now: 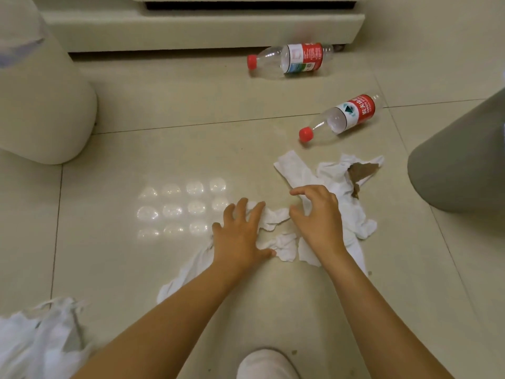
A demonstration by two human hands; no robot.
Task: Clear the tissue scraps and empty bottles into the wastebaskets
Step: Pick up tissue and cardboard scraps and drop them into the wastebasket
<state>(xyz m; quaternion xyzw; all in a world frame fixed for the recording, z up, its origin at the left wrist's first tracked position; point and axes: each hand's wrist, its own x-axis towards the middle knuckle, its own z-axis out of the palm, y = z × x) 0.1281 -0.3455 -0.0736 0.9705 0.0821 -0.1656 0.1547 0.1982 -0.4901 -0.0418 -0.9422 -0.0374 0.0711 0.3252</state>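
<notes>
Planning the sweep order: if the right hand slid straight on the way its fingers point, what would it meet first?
The right hand points up and slightly left. Past the tissue scraps under its fingertips, bare floor follows; the nearer bottle probably lies just right of that line.

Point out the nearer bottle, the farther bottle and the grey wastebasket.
nearer bottle (pixel 345 116): head view, on its label.
farther bottle (pixel 302 58): head view, on its label.
grey wastebasket (pixel 461 160): head view, on its side wall.
</notes>
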